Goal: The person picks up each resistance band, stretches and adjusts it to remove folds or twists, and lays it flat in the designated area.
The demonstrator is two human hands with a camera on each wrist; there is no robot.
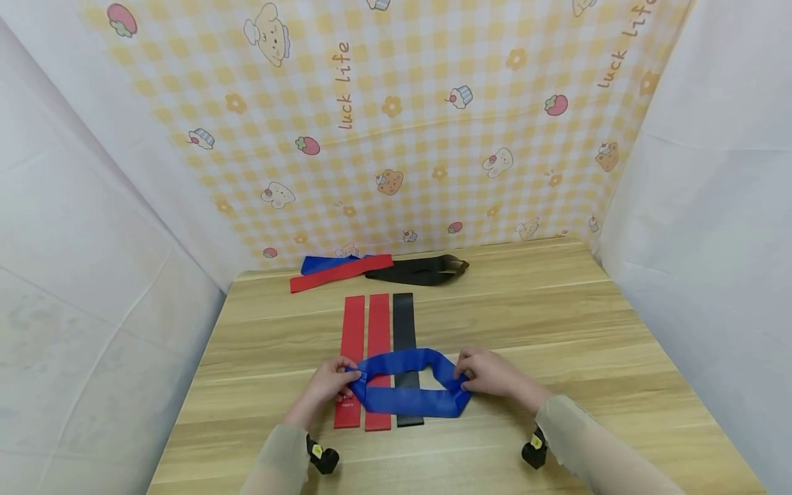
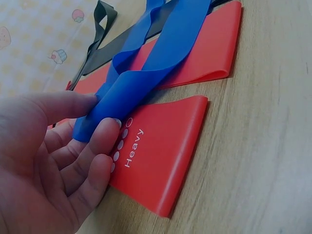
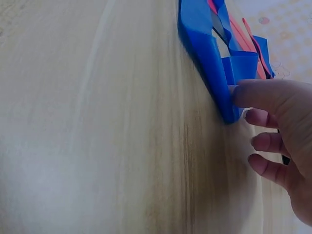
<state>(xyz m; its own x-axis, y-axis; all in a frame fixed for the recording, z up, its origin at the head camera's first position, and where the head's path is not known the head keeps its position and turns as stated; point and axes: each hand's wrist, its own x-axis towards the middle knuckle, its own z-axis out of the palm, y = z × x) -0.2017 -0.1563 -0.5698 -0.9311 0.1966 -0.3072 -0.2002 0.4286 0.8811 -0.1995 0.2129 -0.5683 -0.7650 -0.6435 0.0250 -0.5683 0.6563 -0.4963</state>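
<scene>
A blue resistance band loop (image 1: pixel 411 402) is held open between both hands, above flat bands on the table. My left hand (image 1: pixel 331 379) pinches its left end between thumb and fingers; in the left wrist view the blue loop (image 2: pixel 126 92) shows a twist near the fingertips. At the right end, my right hand (image 1: pixel 491 371) pinches the loop with thumb and index finger, its other fingers loosely bent. Beneath lie a red band (image 1: pixel 353 323) marked "Heavy", a second red band (image 1: pixel 379 323) and a black band (image 1: pixel 405 320), side by side, partly covered by the blue loop.
Behind the row, at the back of the wooden table (image 1: pixel 526 309), another blue band (image 1: pixel 318 265), a red band (image 1: pixel 340 273) and a black looped band (image 1: pixel 421 269) overlap in a loose pile. A yellow checked cloth (image 1: pixel 396 137) hangs behind; white sheets flank both sides.
</scene>
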